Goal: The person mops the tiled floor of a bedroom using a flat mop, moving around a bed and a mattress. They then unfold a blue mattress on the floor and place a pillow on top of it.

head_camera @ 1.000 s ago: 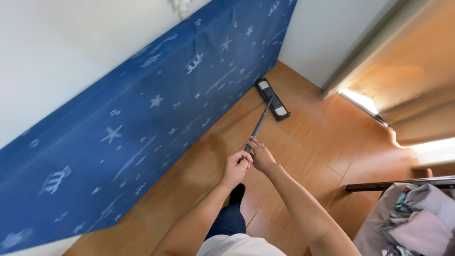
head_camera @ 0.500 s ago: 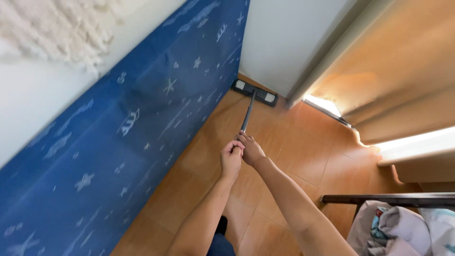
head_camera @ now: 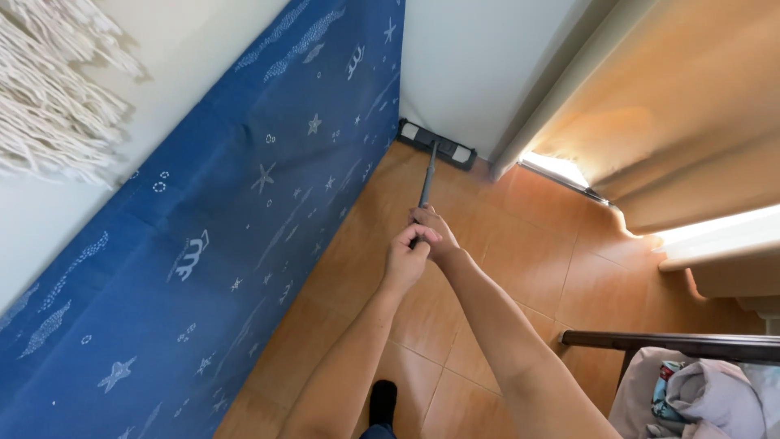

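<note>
Both my hands grip the grey handle of a flat mop (head_camera: 427, 175). My left hand (head_camera: 406, 258) wraps the handle's near end, and my right hand (head_camera: 435, 230) holds it just beyond. The handle runs away from me to a black flat mop head (head_camera: 436, 145), which lies on the orange tiled floor (head_camera: 528, 260) against the white wall in the far corner.
A blue cloth with white sea patterns (head_camera: 227, 236) covers a long upright surface on my left. Beige curtains (head_camera: 691, 122) hang at right with light beneath. A dark rail (head_camera: 666, 343) and a pile of clothes (head_camera: 699, 398) sit at lower right. A white fringed hanging (head_camera: 49, 97) is at upper left.
The mop head has slid forward along the blue cloth into the far corner by the white wall. My arms have stretched out with it.
</note>
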